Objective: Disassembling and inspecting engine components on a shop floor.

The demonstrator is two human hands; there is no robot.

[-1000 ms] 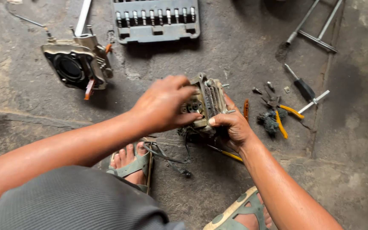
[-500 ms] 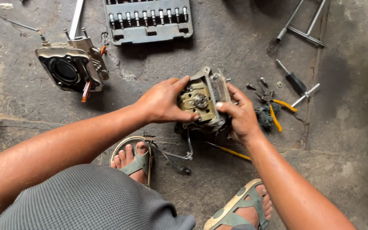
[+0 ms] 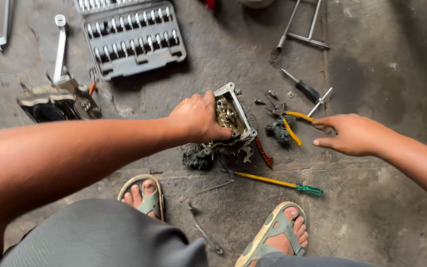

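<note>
My left hand (image 3: 196,118) grips the near edge of a dirty metal engine part (image 3: 233,116) that stands tilted on the concrete floor, its open face with gears showing. My right hand (image 3: 350,134) is off the part and reaches to the right, fingers spread, holding nothing. Its fingertips are close to the yellow-handled pliers (image 3: 292,124) and a black-handled screwdriver (image 3: 302,89). A dark greasy rag (image 3: 278,129) lies beside the pliers.
A grey socket set case (image 3: 133,39) lies open at the back. Another engine casing (image 3: 58,101) sits at left. A yellow-shafted screwdriver with green handle (image 3: 278,183) lies near my sandalled feet (image 3: 147,198). A T-handle wrench (image 3: 300,27) rests at the back right.
My right hand has let go of the engine part and moved right toward the pliers. My left hand now holds the part alone. The view has shifted.
</note>
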